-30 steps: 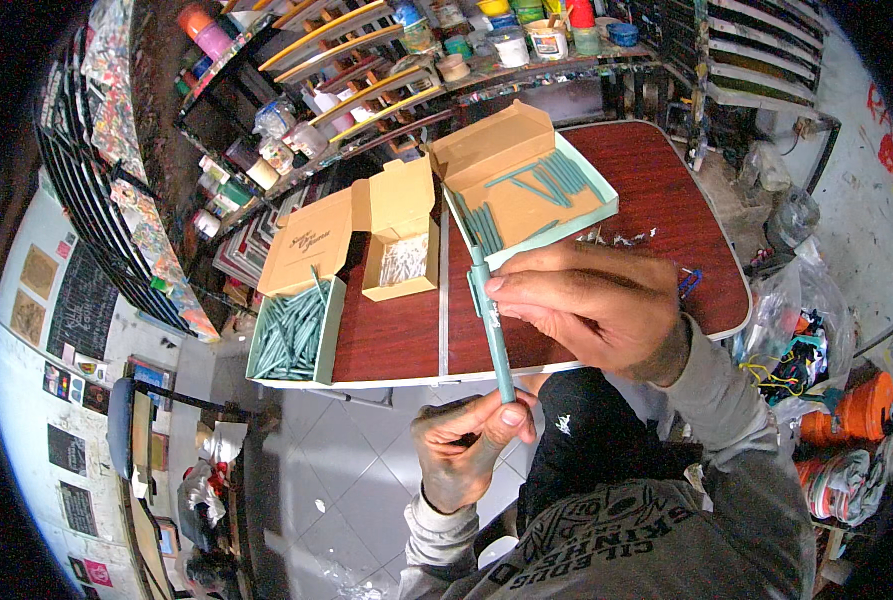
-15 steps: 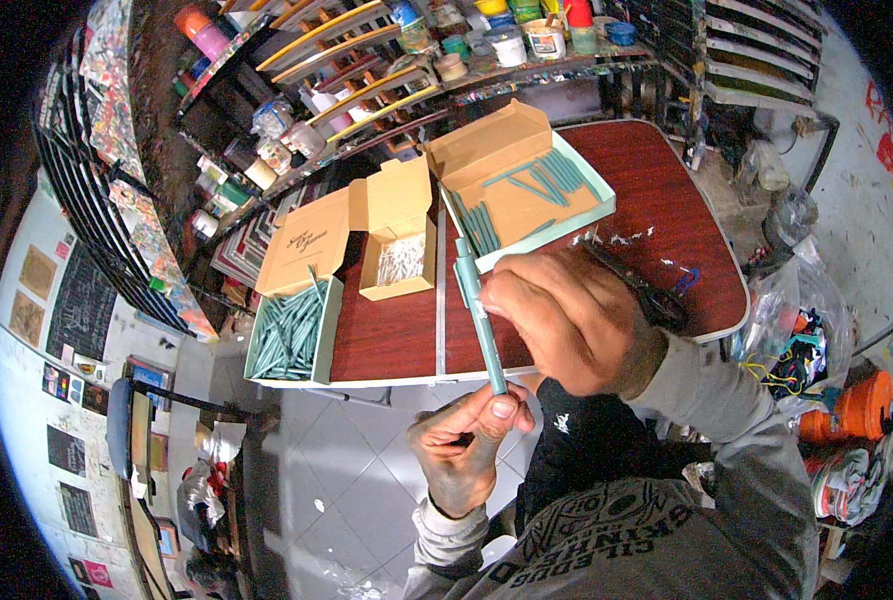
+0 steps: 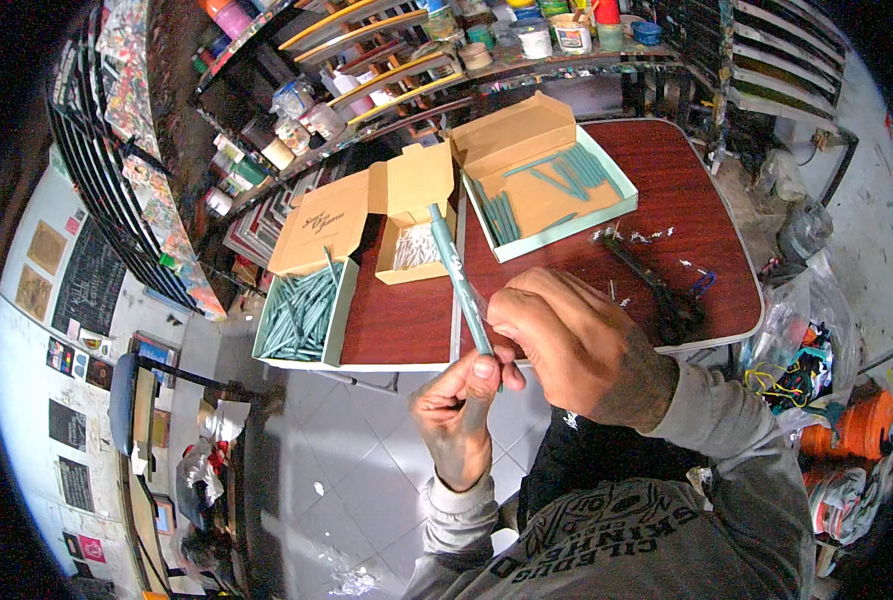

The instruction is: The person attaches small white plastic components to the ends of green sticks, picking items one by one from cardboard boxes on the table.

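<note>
My left hand (image 3: 456,415) pinches the lower end of a teal pen (image 3: 450,250) between thumb and fingers, above the table's near edge. The pen tilts up and away to the left, with white marks on its barrel. Beside the barrel, my right hand (image 3: 596,350) is closed, thumb and fingertips pinched together close to the pen. A thin clear sliver shows between those fingertips and the barrel. What the right fingers hold is too small to make out.
On the dark red table (image 3: 701,200) stand a box of teal pens (image 3: 343,318), a small carton (image 3: 418,274) of white pieces, and a larger open box (image 3: 571,222) with teal pens. Black scissors (image 3: 678,312) lie right. A clear bag (image 3: 834,310) stands beyond the table.
The pen has turned in my left hand, so its clip no longer shows and white marks face me. My right fingertips have moved down along the barrel. The whole view has shifted slightly.
</note>
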Tool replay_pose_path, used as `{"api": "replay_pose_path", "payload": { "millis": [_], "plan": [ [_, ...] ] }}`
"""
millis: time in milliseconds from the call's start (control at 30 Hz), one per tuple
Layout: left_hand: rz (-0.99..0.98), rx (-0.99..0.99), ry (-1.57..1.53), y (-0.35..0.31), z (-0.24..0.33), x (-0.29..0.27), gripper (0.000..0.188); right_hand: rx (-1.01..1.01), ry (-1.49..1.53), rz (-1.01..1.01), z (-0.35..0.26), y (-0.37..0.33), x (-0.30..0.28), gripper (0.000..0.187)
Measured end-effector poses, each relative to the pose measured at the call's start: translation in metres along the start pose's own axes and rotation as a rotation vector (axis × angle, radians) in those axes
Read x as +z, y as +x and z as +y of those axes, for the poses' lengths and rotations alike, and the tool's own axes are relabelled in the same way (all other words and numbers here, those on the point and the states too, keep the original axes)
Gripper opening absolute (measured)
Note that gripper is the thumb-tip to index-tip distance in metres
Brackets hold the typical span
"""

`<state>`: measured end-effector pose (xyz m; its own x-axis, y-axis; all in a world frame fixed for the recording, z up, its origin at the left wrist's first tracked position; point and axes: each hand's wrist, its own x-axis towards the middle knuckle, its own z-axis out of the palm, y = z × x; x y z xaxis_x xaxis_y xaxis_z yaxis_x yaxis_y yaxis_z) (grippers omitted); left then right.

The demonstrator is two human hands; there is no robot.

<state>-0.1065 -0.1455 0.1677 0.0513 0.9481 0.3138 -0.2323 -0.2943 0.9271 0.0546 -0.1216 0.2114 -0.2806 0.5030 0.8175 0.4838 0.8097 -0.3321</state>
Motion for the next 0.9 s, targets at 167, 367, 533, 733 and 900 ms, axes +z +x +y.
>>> {"api": "replay_pose_path", "payload": {
  "millis": [167,367,533,733,900],
  "plan": [
    [0.115,-0.109,0.068,0.007,-0.004,0.004,0.036,0.038,-0.101,-0.144,0.002,-0.003,0.002,0.023],
    [0.164,-0.076,-0.204,0.024,-0.029,-0.022,0.030,0.045,-0.102,-0.249,0.006,-0.018,0.017,0.022],
    [0.210,-0.175,-0.396,0.037,-0.044,-0.038,0.033,0.058,-0.097,-0.297,0.005,-0.032,0.026,0.022],
    [0.176,-0.263,-0.624,0.041,-0.046,-0.045,0.037,0.041,-0.143,-0.286,0.007,-0.038,0.034,0.022],
    [0.180,-0.293,-0.696,0.044,-0.050,-0.046,0.029,0.001,-0.195,-0.240,0.010,-0.043,0.039,0.021]
  ]
}}
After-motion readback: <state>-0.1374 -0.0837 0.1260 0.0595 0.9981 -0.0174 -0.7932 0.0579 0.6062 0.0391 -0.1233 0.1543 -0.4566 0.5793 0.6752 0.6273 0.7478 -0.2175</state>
